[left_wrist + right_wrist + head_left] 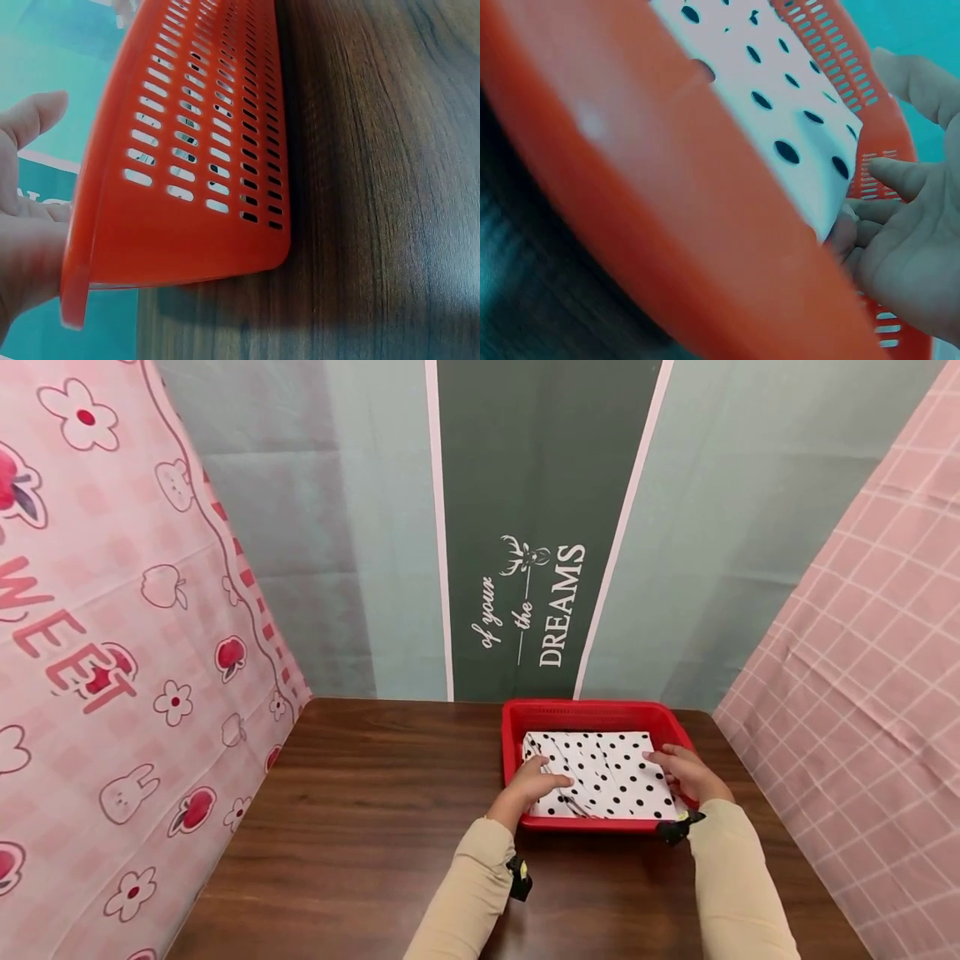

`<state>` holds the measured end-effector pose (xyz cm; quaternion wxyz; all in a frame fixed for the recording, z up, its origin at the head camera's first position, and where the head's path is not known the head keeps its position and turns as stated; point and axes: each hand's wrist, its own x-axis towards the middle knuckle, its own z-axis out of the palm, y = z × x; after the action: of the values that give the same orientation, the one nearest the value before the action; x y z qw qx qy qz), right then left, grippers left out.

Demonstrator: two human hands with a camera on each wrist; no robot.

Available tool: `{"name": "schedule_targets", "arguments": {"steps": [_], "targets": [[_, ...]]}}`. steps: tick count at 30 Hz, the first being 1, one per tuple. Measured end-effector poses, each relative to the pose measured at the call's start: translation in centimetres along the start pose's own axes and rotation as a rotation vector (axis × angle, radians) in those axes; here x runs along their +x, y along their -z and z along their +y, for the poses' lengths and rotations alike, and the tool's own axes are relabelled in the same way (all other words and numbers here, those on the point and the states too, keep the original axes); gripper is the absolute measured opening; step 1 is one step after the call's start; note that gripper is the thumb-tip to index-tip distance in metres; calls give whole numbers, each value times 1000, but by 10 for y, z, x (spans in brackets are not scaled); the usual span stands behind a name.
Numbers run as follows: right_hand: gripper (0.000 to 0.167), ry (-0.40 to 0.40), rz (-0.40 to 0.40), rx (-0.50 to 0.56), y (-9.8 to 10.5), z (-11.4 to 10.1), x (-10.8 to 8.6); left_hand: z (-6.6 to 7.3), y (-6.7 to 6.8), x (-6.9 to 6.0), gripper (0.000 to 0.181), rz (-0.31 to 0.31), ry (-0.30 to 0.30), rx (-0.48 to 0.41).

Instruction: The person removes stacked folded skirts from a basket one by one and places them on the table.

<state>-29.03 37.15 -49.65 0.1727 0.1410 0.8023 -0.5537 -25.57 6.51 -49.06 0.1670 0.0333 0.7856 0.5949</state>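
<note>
A white cloth with black dots (600, 772), folded into a flat rectangle with some creases, lies inside a red perforated basket (592, 704). At the cloth's left part is the left hand (529, 787), thumb and fingers spread apart over it. The right hand (688, 774) reaches over the basket's right side, its fingers at the cloth's right edge. In the right wrist view, the right hand (919, 202) has some fingers bent beside a corner of the cloth (787, 150). The left wrist view shows the left hand (26, 202) partly behind the rim of the basket (180, 244).
The basket stands on a brown wooden table (360, 827), near its back edge. Behind hangs a green and grey-blue curtain (525, 460) with white lettering. Pink patterned cloths hang at the left (135, 652) and right (870, 693).
</note>
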Motion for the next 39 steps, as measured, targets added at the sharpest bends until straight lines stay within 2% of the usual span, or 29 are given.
{"name": "schedule_targets", "arguments": {"steps": [5,9,11,16,20,22,26,29,32,36,39], "targets": [[90,-23,-16,-60,-1,8,-2,-5,-6,-3,62,-61,68,-40],[84,12,-10,-140,0,2,-4,-4,-11,-3,58,-77,50,-16],[84,44,-16,-197,0,-4,-5,-3,-13,-2,57,-48,24,22],[84,113,-18,-324,-2,-16,-6,1,-19,0,53,58,3,113],[84,162,-7,-420,-5,-19,-5,3,-22,0,52,96,-7,188],[84,181,0,-447,-6,-19,-5,4,-23,0,52,100,-3,176],[82,184,15,-420,-6,-20,-4,6,-22,4,52,115,2,106],[80,169,17,-337,-4,-16,-4,4,-22,7,60,154,13,46],[78,134,-20,-256,-2,-7,-4,0,-21,8,70,181,32,11],[79,99,-66,-203,-2,5,-5,-6,-19,7,82,120,73,-35],[80,118,-80,-173,-2,9,-4,-7,-18,8,90,62,89,-86]]}}
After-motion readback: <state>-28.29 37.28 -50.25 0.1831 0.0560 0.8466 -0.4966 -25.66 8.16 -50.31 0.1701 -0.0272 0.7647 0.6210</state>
